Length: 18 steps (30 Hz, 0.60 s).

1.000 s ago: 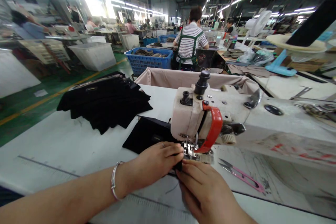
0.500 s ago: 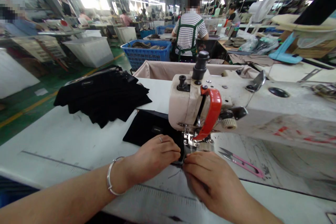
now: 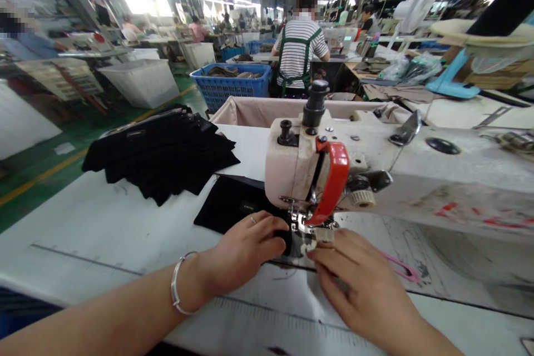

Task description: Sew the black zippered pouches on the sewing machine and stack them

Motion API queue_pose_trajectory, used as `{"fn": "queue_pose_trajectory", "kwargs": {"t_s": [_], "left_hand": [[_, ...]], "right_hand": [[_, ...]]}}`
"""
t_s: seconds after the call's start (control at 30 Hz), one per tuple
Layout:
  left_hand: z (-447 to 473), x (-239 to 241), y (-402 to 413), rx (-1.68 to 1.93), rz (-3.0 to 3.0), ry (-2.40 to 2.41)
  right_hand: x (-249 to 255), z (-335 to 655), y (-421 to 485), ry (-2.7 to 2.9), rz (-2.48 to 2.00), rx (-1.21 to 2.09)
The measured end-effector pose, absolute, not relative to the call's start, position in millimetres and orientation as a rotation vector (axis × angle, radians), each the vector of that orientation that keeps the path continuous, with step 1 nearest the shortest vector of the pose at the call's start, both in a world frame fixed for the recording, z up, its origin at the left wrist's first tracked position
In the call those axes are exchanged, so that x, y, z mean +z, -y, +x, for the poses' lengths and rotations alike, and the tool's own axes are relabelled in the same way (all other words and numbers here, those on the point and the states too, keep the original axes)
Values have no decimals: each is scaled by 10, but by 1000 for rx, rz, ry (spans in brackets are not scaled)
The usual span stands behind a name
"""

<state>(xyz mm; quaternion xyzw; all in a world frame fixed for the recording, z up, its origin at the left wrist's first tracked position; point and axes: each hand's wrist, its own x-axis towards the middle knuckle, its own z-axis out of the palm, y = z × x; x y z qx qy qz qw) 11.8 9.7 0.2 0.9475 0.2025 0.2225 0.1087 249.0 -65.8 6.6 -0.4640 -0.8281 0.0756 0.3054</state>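
Observation:
A black fabric piece with a small label lies under the needle area of a white sewing machine. My left hand rests on its near right part, fingers bent and thumb pressed near the presser foot. Just right of the foot, my right hand has its fingers closed around a small metal guide on the machine bed. The fingertips' exact hold is partly hidden. Pink-handled thread snips lie beyond my right hand, their blades covered by it.
A fanned stack of black pieces lies on the left of the white table. Behind the machine is a fabric-lined bin. Further off, a blue basket stands beside a person in a striped shirt.
My right hand has moved right and slightly up, from the fabric's near edge to the metal guide, covering the snips' blades. My left hand stays on the fabric, its thumb now spread from the fingers.

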Motion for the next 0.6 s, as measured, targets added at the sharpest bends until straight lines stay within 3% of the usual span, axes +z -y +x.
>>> {"fn": "queue_pose_trajectory", "kwargs": {"t_s": [0.17,0.37,0.6], "left_hand": [[108,27,-66,487,2784,-780],[154,-24,-131,501,2846,-750],[192,12,-214,681,2853,-697]], "right_hand": [[-130,3071,826,2173,-1765,-187],[-333,3322,968,2238,-1817,-294],[98,2665,628,2204,-1699,220]]}}
